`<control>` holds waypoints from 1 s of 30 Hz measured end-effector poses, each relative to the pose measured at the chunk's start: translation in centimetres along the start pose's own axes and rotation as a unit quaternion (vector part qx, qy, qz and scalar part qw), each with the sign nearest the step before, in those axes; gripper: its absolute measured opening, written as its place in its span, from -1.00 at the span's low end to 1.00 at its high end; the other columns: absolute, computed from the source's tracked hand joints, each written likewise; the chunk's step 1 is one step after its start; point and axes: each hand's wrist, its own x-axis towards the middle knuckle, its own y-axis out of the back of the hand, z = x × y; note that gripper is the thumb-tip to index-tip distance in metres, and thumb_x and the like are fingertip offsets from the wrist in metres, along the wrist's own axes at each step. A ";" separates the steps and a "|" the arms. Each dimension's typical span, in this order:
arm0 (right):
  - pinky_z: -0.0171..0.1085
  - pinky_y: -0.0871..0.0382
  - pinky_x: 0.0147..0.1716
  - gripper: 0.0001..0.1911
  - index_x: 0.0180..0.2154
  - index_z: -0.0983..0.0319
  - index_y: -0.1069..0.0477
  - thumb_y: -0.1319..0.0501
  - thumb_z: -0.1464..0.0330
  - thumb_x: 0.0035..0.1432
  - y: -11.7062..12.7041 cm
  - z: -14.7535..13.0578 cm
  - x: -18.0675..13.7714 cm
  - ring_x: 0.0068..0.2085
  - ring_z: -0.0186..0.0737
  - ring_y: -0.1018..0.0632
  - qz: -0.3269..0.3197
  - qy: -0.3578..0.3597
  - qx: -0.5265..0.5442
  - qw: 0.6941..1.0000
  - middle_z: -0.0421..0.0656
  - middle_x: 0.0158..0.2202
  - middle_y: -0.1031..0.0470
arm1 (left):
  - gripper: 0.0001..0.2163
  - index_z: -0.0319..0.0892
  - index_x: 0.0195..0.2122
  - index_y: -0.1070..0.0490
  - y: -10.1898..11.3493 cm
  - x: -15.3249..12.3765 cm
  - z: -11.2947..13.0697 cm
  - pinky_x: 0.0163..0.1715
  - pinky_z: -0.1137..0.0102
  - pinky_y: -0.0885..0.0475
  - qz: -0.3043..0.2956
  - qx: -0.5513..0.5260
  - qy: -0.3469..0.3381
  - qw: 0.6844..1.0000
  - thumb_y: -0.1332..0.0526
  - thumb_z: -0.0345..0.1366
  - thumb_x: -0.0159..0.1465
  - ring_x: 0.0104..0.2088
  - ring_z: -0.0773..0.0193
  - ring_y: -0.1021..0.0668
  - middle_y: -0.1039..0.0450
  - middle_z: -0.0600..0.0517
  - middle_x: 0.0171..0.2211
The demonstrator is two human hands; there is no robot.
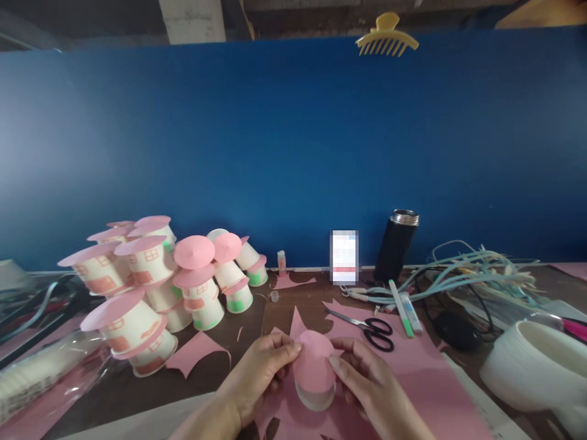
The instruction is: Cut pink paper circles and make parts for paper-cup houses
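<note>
Both hands meet low in the middle of the view around a white paper cup (315,396) capped with a pink paper disc (313,365). My left hand (257,373) pinches the disc's left edge with thumb and fingers. My right hand (367,385) grips the cup and disc from the right, fingers curled round them. Under them lies a sheet of pink paper (413,373) with cut-out edges. Black-handled scissors (371,330) rest on the paper just beyond my right hand.
A pile of decorated cups with pink roofs (151,281) fills the left. A black flask (395,245), glue stick (281,261), green marker (401,308), tangled cables (481,275) and stacked white cups (536,366) lie to the right. A blue wall (293,140) backs the table.
</note>
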 end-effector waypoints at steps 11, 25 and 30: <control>-0.41 -0.02 -0.63 -0.53 -0.13 0.23 -0.45 -0.32 0.02 0.07 -0.2 -0.2 -0.3 -0.56 -0.42 -0.25 -0.001 -0.016 0.010 1.000 -0.32 -0.55 -0.34 | -0.62 -0.17 -0.45 -0.28 -0.2 -0.2 0.4 -0.62 0.49 0.07 0.001 0.007 -0.007 1.000 -0.35 0.03 0.05 -0.60 0.45 -0.18 -0.15 0.21 -0.62; -0.32 -0.28 -0.46 -0.59 -0.13 0.20 -0.44 -0.30 0.05 0.12 0.2 0.3 -0.2 -0.46 -0.27 -0.41 0.008 0.023 -0.010 1.000 -0.31 -0.52 -0.34 | -0.60 -0.23 -0.17 -0.38 -1.1 -1.4 0.7 -0.36 0.42 -0.32 -0.021 -0.004 -0.048 0.999 -0.41 -0.11 0.07 -0.30 0.18 -0.52 -0.53 -0.08 -0.26; -0.30 -0.34 -0.38 -0.58 -0.13 0.19 -0.43 -0.24 0.01 0.16 0.0 -0.5 -0.6 -0.29 -0.15 -0.50 0.018 0.018 -0.001 1.000 -0.25 -0.46 -0.41 | -0.62 -0.23 -0.18 -0.38 -1.1 -1.2 0.7 -0.47 0.46 -0.23 -0.011 0.036 -0.043 0.998 -0.38 -0.09 0.10 -0.41 0.28 -0.46 -0.50 -0.02 -0.33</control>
